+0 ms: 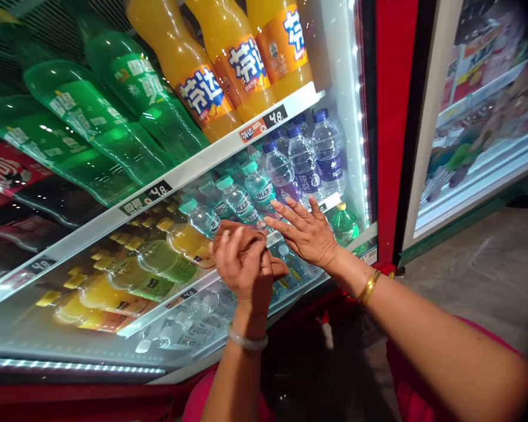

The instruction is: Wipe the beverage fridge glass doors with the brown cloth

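Observation:
A crumpled brown cloth (246,243) is gripped in my left hand (237,266), in front of the lower shelves of a lit drinks cooler. Part of the cloth hangs out on the right side, below the fingers. Just to the right, my right hand (308,231) is spread flat with its fingers apart and holds nothing. Behind its fingertips stand small clear bottles with teal caps (259,186) and water bottles with purple caps (303,155). Whether the right hand touches glass or hangs in the air, I cannot tell.
Large orange soda bottles (209,94) and green soda bottles (83,117) fill the upper shelf, above a white price rail (202,155). Yellow-capped juice bottles (110,287) lie lower left. A red frame (391,117) separates this cooler from another lit cabinet (475,117).

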Motion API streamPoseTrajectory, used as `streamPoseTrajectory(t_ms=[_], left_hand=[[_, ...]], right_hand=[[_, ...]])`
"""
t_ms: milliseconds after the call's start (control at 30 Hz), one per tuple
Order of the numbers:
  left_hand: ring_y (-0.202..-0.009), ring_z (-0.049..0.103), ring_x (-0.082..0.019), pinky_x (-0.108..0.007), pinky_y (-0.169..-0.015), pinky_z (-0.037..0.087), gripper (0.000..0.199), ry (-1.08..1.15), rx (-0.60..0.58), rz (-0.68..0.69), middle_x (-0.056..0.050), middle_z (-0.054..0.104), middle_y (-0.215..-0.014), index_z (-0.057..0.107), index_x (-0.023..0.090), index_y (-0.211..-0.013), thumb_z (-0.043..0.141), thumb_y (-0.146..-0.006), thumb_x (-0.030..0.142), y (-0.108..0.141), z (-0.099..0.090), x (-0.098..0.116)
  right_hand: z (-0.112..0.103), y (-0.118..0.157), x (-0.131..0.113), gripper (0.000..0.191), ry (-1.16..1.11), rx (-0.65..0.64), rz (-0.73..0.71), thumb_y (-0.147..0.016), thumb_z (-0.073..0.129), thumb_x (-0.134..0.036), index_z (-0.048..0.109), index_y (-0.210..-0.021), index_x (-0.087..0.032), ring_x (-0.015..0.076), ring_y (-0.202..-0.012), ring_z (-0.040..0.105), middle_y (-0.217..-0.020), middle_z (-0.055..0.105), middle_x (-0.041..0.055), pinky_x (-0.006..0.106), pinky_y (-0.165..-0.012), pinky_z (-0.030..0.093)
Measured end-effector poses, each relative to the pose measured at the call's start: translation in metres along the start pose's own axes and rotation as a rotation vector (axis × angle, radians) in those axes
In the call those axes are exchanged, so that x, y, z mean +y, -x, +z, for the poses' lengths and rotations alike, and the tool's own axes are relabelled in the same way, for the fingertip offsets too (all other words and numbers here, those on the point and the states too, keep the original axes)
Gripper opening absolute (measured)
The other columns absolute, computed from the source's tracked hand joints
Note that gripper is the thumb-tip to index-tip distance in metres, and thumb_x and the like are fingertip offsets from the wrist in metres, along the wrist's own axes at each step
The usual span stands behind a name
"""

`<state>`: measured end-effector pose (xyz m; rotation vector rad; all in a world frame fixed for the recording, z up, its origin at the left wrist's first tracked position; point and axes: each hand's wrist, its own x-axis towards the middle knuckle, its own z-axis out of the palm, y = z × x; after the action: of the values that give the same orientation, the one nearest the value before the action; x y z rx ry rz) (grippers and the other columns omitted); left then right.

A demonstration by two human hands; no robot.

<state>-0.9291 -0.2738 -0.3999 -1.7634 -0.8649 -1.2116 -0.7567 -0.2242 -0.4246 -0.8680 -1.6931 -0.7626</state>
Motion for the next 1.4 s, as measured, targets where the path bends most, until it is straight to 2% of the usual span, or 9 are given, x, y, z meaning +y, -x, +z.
streamPoseTrajectory(t_ms=[100, 267, 433, 633, 800, 867, 1100, 1267, 1400], left_hand=[[-0.144, 0.049, -0.031, -0.054, -0.12, 0.041, 0.017, -0.021, 0.026, -0.074, -0.011, 0.065, -0.138, 0.075, 0.025, -0.101, 0.07, -0.088, 0.016, 0.005, 0.007, 0.009], [-0.139, 0.054, -0.025, -0.051, -0.122, 0.038, 0.016, 0.148, -0.13, 0.136, -0.006, 0.073, -0.125, 0.074, 0.028, -0.098, 0.072, -0.088, 0.016, 0.006, 0.009, 0.009], [-0.151, 0.044, -0.029, -0.055, -0.126, 0.03, 0.019, 0.026, 0.045, -0.041, -0.01, 0.061, -0.15, 0.075, 0.024, -0.102, 0.068, -0.088, 0.014, -0.014, 0.011, 0.004], [-0.152, 0.045, -0.024, -0.05, -0.132, 0.018, 0.021, 0.076, -0.267, 0.138, -0.006, 0.072, -0.138, 0.077, 0.029, -0.105, 0.066, -0.091, 0.017, 0.004, 0.022, 0.028], [-0.164, 0.01, -0.03, -0.061, -0.132, 0.008, 0.046, 0.077, -0.208, -0.045, -0.007, 0.035, -0.17, 0.069, 0.029, -0.136, 0.066, -0.091, 0.021, -0.031, 0.021, 0.025], [-0.164, 0.006, -0.03, -0.061, -0.131, 0.005, 0.051, 0.069, -0.185, -0.04, -0.008, 0.033, -0.171, 0.064, 0.029, -0.142, 0.064, -0.092, 0.022, -0.032, 0.025, 0.03], [-0.157, 0.035, -0.023, -0.049, -0.133, 0.013, 0.04, 0.098, -0.168, 0.163, -0.01, 0.064, -0.149, 0.071, 0.031, -0.133, 0.061, -0.096, 0.019, -0.009, 0.032, 0.027], [-0.16, 0.027, -0.027, -0.058, -0.132, 0.01, 0.039, 0.133, -0.11, 0.025, -0.006, 0.049, -0.163, 0.072, 0.031, -0.131, 0.057, -0.095, 0.024, -0.031, 0.03, 0.021], [-0.155, 0.04, -0.025, -0.055, -0.129, 0.024, 0.027, 0.071, -0.118, 0.051, -0.011, 0.067, -0.145, 0.077, 0.026, -0.114, 0.058, -0.095, 0.022, -0.004, 0.04, 0.042]], right_hand=[[-0.001, 0.0, 0.003, 0.071, -0.024, 0.006, 0.002, -0.105, 0.049, -0.027, 0.014, -0.166, -0.037, 0.0111, -0.161, 0.018, -0.166, 0.037, -0.0078, 0.044, -0.136, -0.002], [-0.004, 0.003, 0.009, 0.071, -0.045, -0.028, -0.038, -0.106, 0.044, -0.025, 0.008, -0.167, -0.032, 0.0083, -0.161, 0.015, -0.167, 0.036, -0.0079, 0.037, -0.136, -0.004], [-0.006, 0.001, 0.011, 0.075, -0.045, -0.08, 0.01, -0.106, 0.045, -0.026, 0.001, -0.166, -0.04, 0.0112, -0.161, 0.017, -0.169, 0.032, -0.0115, 0.041, -0.135, -0.009], [-0.008, 0.001, 0.029, 0.079, -0.023, -0.083, 0.202, -0.107, 0.042, -0.03, -0.01, -0.163, -0.047, 0.0249, -0.16, 0.024, -0.171, 0.028, -0.0092, 0.06, -0.133, -0.008], [-0.001, 0.01, 0.021, 0.076, -0.006, -0.095, 0.27, -0.107, 0.041, -0.037, -0.01, -0.163, -0.045, 0.0246, -0.162, 0.017, -0.172, 0.026, -0.0081, 0.061, -0.133, -0.004], [0.001, 0.012, 0.018, 0.073, 0.008, -0.066, 0.267, -0.108, 0.038, -0.037, -0.009, -0.165, -0.042, 0.0226, -0.162, 0.015, -0.172, 0.026, -0.0058, 0.059, -0.133, -0.004], [0.0, 0.013, 0.023, 0.077, -0.019, -0.063, 0.229, -0.106, 0.046, -0.033, -0.003, -0.165, -0.043, 0.0168, -0.163, 0.008, -0.173, 0.023, -0.0082, 0.055, -0.135, 0.002], [-0.003, 0.013, 0.026, 0.076, -0.01, -0.054, 0.209, -0.106, 0.043, -0.03, -0.003, -0.166, -0.041, 0.0157, -0.163, 0.002, -0.173, 0.024, -0.0078, 0.053, -0.135, -0.005], [-0.004, 0.013, 0.034, 0.072, -0.031, -0.028, 0.14, -0.107, 0.039, -0.034, -0.002, -0.166, -0.041, 0.0136, -0.162, 0.005, -0.172, 0.026, -0.0089, 0.048, -0.136, -0.003]])
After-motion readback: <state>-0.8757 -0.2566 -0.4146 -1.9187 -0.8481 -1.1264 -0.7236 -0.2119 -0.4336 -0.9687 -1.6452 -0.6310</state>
